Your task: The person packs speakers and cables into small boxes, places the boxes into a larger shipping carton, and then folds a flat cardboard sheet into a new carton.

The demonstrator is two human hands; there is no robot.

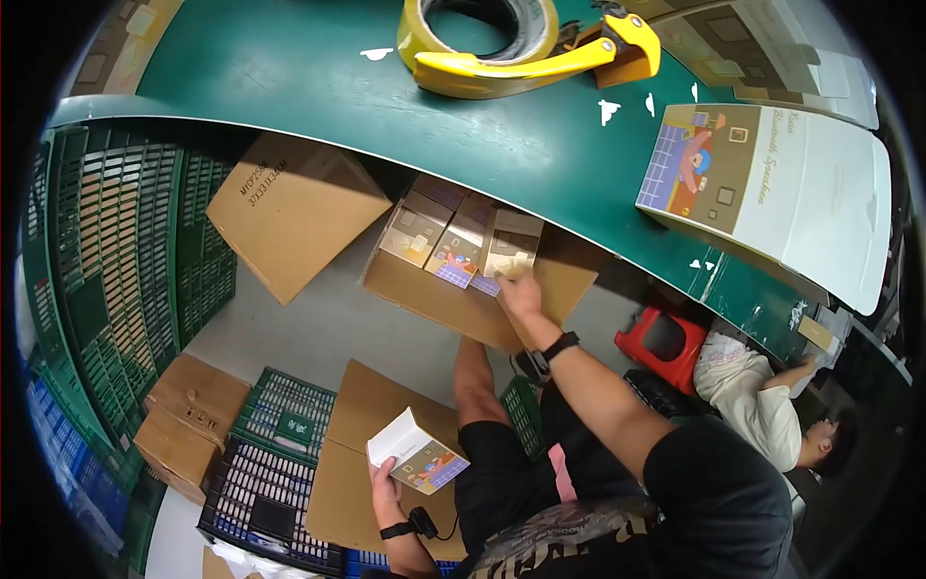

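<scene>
My left hand grips a small printed box by its left edge, low in the view. Its white flap stands up, and a coloured picture shows on the front. My right hand reaches into an open cardboard carton below the table edge. There its fingers close on the near end of a printed box. More boxes of the same kind, including a printed box, stand beside it in the carton. The far part of that row is under the table edge.
A yellow tape dispenser and a larger printed box are on the green table. Under it leans a brown carton. Green crates line the left. A red stool and another person are at right.
</scene>
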